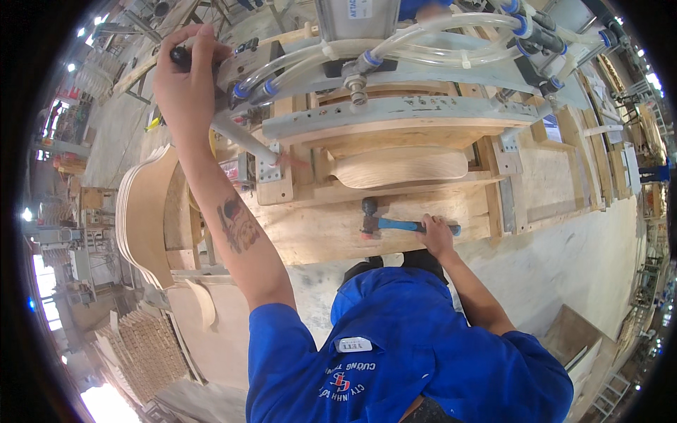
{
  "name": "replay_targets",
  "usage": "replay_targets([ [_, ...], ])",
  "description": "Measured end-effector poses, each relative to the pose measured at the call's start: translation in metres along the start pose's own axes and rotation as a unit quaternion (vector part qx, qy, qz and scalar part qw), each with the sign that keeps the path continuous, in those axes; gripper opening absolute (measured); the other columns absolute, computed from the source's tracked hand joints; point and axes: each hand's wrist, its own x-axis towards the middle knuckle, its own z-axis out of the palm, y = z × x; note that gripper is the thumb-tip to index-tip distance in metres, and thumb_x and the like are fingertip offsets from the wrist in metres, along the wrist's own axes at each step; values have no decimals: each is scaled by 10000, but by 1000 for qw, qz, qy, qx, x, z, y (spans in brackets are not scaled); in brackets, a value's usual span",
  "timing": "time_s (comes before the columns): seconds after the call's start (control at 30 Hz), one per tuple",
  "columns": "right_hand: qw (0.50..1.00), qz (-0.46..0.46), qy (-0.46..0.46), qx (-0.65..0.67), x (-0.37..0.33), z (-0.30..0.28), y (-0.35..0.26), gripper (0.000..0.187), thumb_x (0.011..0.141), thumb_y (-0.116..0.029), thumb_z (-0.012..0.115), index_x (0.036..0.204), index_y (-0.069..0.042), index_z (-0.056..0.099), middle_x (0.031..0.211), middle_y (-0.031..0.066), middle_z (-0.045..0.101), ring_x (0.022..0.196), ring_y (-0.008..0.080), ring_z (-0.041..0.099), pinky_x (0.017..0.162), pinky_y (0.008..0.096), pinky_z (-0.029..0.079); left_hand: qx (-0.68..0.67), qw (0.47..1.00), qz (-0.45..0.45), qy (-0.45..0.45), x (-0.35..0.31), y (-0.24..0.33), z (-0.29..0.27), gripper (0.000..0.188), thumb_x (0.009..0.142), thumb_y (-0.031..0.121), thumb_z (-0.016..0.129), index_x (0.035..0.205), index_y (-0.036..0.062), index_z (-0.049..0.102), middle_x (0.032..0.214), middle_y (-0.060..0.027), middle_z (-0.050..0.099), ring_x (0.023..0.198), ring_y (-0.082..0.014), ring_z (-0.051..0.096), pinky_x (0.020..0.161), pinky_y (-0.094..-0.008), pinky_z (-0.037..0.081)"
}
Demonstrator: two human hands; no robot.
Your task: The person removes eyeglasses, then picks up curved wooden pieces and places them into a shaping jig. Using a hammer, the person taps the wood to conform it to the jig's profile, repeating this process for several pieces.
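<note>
At the upper left of the head view, the left hand (185,74) is curled around a black knob (180,58); lower right, the right hand (436,236) grips a blue-handled hammer (399,224) just below a curved wooden panel (402,168).

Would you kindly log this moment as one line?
left hand: on black knob | right hand: holding hammer by handle | curved panel: beyond hammer | stacked panels: far left

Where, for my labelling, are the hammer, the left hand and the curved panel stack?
Hammer (400,224): head camera, on its blue handle.
Left hand (185,81): head camera, on the hand's middle.
Curved panel stack (151,211): head camera, nearest panel's broad face.
</note>
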Motion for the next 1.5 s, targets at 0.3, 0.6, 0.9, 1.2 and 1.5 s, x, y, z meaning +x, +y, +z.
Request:
replay_targets([
  [0.3, 994, -45, -19, 101, 10, 2, 18, 369, 723, -266, 817, 839, -62, 531, 795, 140, 605, 851, 376, 578, 760, 470, 451, 51, 999, -13, 12, -2, 4, 6, 354, 986, 350, 598, 1085, 18, 668, 815, -48, 748, 676, -65, 595, 665, -221, 453],
  [0.6, 990, -36, -58, 120, 15, 3, 14, 354, 730, -274, 805, 800, -53, 538, 740, 162, 596, 779, 386, 594, 713, 471, 454, -9, 992, 106, -72, -3, 13, 3, 370, 1001, 349, 543, 1210, 53, 619, 937, -69, 725, 969, -163, 648, 794, -285, 501],
  [0.9, 993, -44, -95, 54, 22, 0, 12, 377, 716, -291, 825, 785, -61, 534, 732, 147, 610, 777, 369, 618, 705, 455, 472, 53, 993, 103, -34, 5, -13, -4, 294, 965, 330, 631, 1138, 93, 647, 659, -60, 668, 578, -198, 611, 659, -307, 480],
  [1.2, 991, -1, -129, 44, 25, -4, 7, 376, 705, -253, 848, 777, -57, 535, 746, 141, 619, 819, 366, 616, 738, 461, 465, 66, 996, 58, -35, 5, -7, -4, 230, 978, 269, 628, 1074, 63, 665, 753, -71, 741, 701, -127, 711, 651, -257, 513],
  [1.5, 991, -24, -125, 48, 25, -4, 14, 399, 720, -274, 851, 801, -45, 535, 746, 157, 616, 764, 355, 627, 705, 443, 476, 26, 996, 81, 0, 1, -10, -2, 220, 995, 233, 605, 1005, 23, 669, 730, -75, 727, 685, -132, 711, 642, -263, 523],
])
